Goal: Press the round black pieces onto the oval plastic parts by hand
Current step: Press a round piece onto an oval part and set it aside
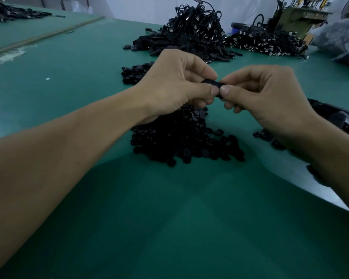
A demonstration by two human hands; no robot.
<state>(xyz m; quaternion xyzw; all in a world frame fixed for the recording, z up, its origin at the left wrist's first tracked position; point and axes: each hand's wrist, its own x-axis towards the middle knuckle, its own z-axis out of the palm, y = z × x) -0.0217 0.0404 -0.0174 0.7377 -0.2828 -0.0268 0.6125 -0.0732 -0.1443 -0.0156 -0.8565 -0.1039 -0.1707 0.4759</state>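
Pinched between both thumbs and forefingers, a small black piece (213, 83) sits in the air above the green table (169, 218); my left hand (175, 87) and right hand (270, 97) curl round its two ends, thumb tips almost touching. Below my hands lies a heap of round black pieces (185, 137), and further back a pile of black cables (189, 31).

Can't tell shape of black part (213, 83) at centre, nor if 1 pc or 2: mostly covered by thumbs & fingertips of left hand (175, 85) & right hand (270, 97). Hidden behind left hand: top of black pile (185, 141). Cut off at 3 o'clock edge: dark parts (330, 113), also partly behind right wrist. Cut off at 2 o'clock: blurred grey bag (338, 35), contents unreadable.
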